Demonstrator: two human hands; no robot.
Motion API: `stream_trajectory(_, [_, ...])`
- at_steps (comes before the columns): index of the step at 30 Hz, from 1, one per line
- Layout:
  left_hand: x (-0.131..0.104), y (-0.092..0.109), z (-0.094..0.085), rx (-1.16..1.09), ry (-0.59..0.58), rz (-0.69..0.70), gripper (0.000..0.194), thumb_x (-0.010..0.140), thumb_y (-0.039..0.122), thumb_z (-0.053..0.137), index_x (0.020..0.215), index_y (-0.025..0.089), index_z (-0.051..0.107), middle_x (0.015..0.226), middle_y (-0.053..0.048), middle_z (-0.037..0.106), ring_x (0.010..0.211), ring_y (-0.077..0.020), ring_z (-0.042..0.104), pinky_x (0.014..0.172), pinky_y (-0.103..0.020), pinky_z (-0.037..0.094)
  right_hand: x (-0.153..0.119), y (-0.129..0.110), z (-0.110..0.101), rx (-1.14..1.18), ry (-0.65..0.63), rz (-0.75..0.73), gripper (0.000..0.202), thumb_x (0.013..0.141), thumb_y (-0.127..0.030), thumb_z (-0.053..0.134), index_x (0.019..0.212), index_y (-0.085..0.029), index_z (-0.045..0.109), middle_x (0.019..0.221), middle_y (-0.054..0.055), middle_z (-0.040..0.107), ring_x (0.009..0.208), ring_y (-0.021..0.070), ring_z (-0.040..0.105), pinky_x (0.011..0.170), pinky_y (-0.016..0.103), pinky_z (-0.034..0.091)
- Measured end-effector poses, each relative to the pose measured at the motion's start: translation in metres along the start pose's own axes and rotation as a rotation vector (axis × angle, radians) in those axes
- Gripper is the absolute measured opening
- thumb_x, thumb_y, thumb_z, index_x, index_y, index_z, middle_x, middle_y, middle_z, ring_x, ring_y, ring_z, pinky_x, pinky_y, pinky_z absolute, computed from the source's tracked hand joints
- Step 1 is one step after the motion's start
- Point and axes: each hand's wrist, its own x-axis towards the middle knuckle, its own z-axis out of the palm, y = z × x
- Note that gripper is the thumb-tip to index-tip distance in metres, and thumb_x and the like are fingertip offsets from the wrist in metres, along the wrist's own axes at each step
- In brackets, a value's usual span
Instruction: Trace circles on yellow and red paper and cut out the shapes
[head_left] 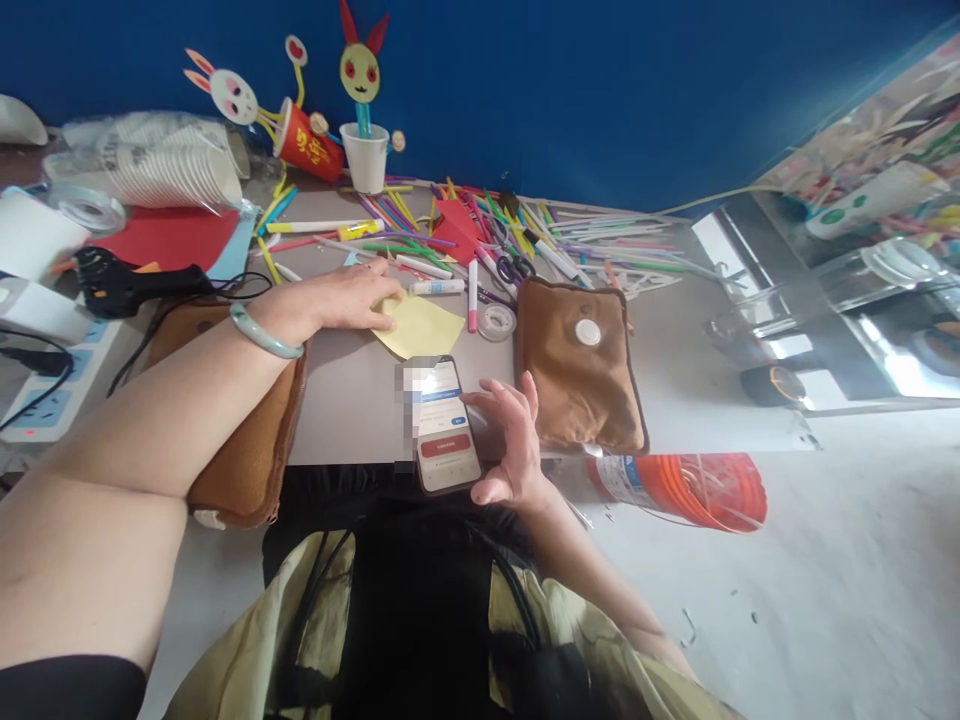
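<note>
My left hand reaches across the table, its thumb on the left corner of a yellow paper sheet; the other fingers are bent just behind the sheet, and what lies beneath them is hidden. A phone with a lit screen lies at the table's front edge, below the paper. My right hand is beside the phone's right side, fingers apart and curved, holding nothing. Behind the paper are a glue stick, a pink-ended marker and a tape roll.
Brown pouches flank the phone. A black glue gun and a power strip are at left. Paper cups, rabbit figures and many coloured sticks line the back. An orange bucket is below the right edge.
</note>
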Motion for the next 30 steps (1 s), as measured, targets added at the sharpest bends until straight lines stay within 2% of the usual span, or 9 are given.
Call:
stream_trajectory(4, [-0.0006,0.0014,-0.0013,0.011,0.001,0.012,0.053,0.083,0.047,0.055,0.129,0.022,0.06,0.123,-0.01,0.051,0.109,-0.0283,0.059,0.094,-0.036,0.045,-0.0039,0.0016,0.0021,0.019,0.145,-0.069,0.091,0.086,-0.085,0.031,0.146,-0.019,0.045,0.088,0.004,0.075,0.098,0.0305,0.07,0.12,0.068,0.019])
stream_trajectory(7, [-0.0013,0.004,-0.0031,0.019,-0.01,-0.003,0.051,0.084,0.047,0.055,0.129,0.022,0.06,0.123,-0.01,0.05,0.109,-0.0277,0.058,0.095,-0.036,0.045,-0.0063,0.0021,0.0033,0.025,0.217,-0.1,0.082,0.089,-0.082,0.031,0.141,-0.021,0.051,0.078,0.002,0.074,0.087,0.0282,0.071,0.118,0.067,0.027])
stream_trajectory(13, [-0.0016,0.007,-0.0043,0.021,-0.017,-0.026,0.05,0.084,0.046,0.056,0.128,0.022,0.061,0.124,-0.009,0.05,0.108,-0.0275,0.058,0.095,-0.037,0.044,-0.0051,-0.0015,0.0045,-0.072,0.169,-0.16,0.08,0.09,-0.08,0.033,0.135,-0.018,0.055,0.08,0.003,0.076,0.087,0.0274,0.073,0.118,0.065,0.028])
stream_trajectory(17, [-0.0011,0.0059,-0.0036,0.001,-0.022,-0.027,0.052,0.082,0.045,0.057,0.128,0.021,0.061,0.125,-0.01,0.049,0.109,-0.0287,0.058,0.095,-0.038,0.044,-0.0038,-0.0031,0.005,-0.107,0.114,-0.14,0.08,0.09,-0.081,0.031,0.133,-0.019,0.055,0.079,0.003,0.076,0.087,0.0273,0.073,0.119,0.065,0.027])
stream_trajectory(30, [0.0009,0.0027,-0.0008,0.001,-0.021,-0.038,0.054,0.081,0.048,0.057,0.129,0.023,0.06,0.127,-0.009,0.048,0.106,-0.028,0.058,0.093,-0.038,0.044,-0.0077,0.0005,0.0063,-0.116,0.19,-0.146,0.078,0.089,-0.082,0.029,0.129,-0.02,0.056,0.077,0.001,0.071,0.083,0.025,0.07,0.116,0.065,0.03])
